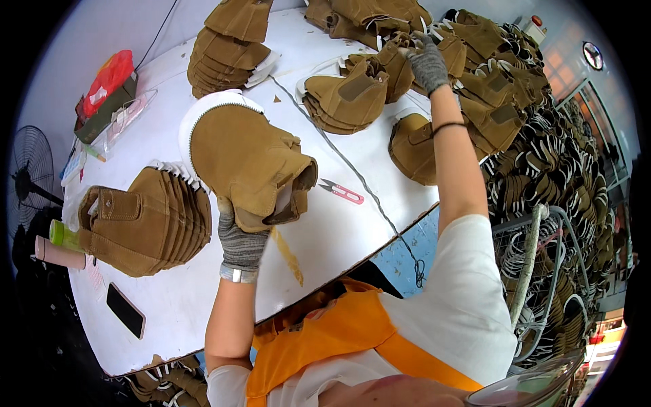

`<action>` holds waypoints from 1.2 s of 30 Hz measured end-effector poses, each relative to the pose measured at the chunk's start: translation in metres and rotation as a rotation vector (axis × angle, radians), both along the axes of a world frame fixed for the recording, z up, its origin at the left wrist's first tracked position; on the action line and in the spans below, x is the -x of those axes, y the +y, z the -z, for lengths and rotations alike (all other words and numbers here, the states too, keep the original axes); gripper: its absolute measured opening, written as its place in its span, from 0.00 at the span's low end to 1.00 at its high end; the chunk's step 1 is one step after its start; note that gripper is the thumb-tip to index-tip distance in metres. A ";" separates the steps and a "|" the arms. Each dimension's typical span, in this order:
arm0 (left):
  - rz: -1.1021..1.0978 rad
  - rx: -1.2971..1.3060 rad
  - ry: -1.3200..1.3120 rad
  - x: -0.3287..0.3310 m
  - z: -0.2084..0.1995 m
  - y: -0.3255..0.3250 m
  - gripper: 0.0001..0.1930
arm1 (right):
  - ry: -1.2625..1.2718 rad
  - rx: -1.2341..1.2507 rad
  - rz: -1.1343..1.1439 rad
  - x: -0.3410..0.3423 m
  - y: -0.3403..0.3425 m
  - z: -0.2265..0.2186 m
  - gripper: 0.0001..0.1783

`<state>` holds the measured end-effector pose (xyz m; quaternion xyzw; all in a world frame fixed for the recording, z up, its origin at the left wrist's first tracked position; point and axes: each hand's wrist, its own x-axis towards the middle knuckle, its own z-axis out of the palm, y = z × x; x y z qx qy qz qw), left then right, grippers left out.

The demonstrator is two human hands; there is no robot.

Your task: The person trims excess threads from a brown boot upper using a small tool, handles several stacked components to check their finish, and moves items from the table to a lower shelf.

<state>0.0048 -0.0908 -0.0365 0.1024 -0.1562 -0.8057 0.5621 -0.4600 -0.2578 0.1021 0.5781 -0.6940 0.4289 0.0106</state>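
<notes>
Raised over the white table (pixel 319 254) is a brown shoe upper (pixel 237 149) with a white curved edge and zigzag stitching around its toe. My left hand (pixel 241 241), in a grey knitted glove, is closed on its lower end. My right hand (pixel 428 64), gloved the same way, reaches out to the far right among stacked brown uppers (pixel 397 66). Its fingers look stretched and apart, touching or just over the pile; the exact contact is unclear. Left of my left hand lies a stack of nested uppers (pixel 159 220). Pink thread snips (pixel 342 192) rest on the table between my arms.
More uppers stand in a tall stack (pixel 230 51) at the back and a shorter stack (pixel 347 96) mid-table. A dark cord (pixel 352 169) crosses the tabletop. At the left are a phone (pixel 125 311), a box (pixel 107 108) and a fan (pixel 32 166). A wire cart (pixel 536 271) stands right.
</notes>
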 end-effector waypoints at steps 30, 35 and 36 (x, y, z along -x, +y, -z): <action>0.045 -0.062 0.060 -0.002 0.011 -0.006 0.39 | 0.776 -0.507 0.219 0.033 -0.075 0.020 0.40; 0.054 -0.116 0.204 -0.005 0.015 -0.007 0.37 | 0.744 -0.430 0.183 0.025 -0.066 0.021 0.37; 0.058 -0.120 0.209 -0.006 0.015 -0.006 0.37 | 0.799 -0.413 0.155 0.020 -0.065 0.023 0.37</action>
